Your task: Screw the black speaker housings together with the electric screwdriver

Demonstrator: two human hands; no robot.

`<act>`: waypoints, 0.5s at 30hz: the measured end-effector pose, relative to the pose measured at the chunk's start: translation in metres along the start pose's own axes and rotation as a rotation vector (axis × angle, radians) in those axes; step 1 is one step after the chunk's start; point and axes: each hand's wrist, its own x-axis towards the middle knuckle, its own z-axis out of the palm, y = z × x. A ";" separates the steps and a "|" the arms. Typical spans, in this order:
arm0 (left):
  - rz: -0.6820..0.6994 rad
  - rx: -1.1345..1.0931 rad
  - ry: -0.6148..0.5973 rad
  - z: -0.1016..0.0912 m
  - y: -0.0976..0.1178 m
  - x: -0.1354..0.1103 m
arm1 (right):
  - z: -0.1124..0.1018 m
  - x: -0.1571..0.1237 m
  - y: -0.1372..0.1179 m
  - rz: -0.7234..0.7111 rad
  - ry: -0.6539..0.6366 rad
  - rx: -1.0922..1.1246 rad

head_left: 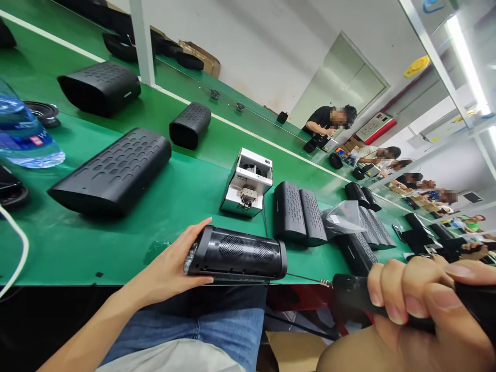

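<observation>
"Speaker [246,253] first: where is it?"

"At the near edge of the green bench [194,191], above the person's lap [228,320], lying lengthwise with its perforated front in view."

"And the hands?"

"The left hand [180,258] is clamped around one end, thumb and fingers on opposite sides. The right hand [418,294] is wrapped around a black screwdriver [354,294]. Its thin bit [304,278] reaches the other end, low at the corner; whether it's seated in anything, I can't tell."

"How far along does it look?"

"The perforated front is on, so that much seems done. Fastening that end appears to be the step in hand; how much is complete, I can't make out."

"So what's left?"

"Finishing that corner, I'd judge. The patterned black shells [116,170] lie apart on the bench; none is around this one."
</observation>
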 end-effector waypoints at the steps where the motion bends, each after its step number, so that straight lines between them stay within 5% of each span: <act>1: 0.001 0.003 0.003 0.000 0.000 0.000 | 0.007 -0.002 0.000 0.005 0.031 -0.001; 6: 0.020 0.028 0.018 0.000 0.002 -0.001 | 0.025 -0.012 0.017 0.024 0.097 0.042; 9: 0.038 0.026 -0.007 -0.003 0.003 -0.003 | 0.023 -0.018 0.040 0.041 -0.056 0.093; 15: 0.041 -0.002 -0.048 -0.003 0.005 -0.008 | -0.032 -0.017 0.102 0.125 -0.174 0.211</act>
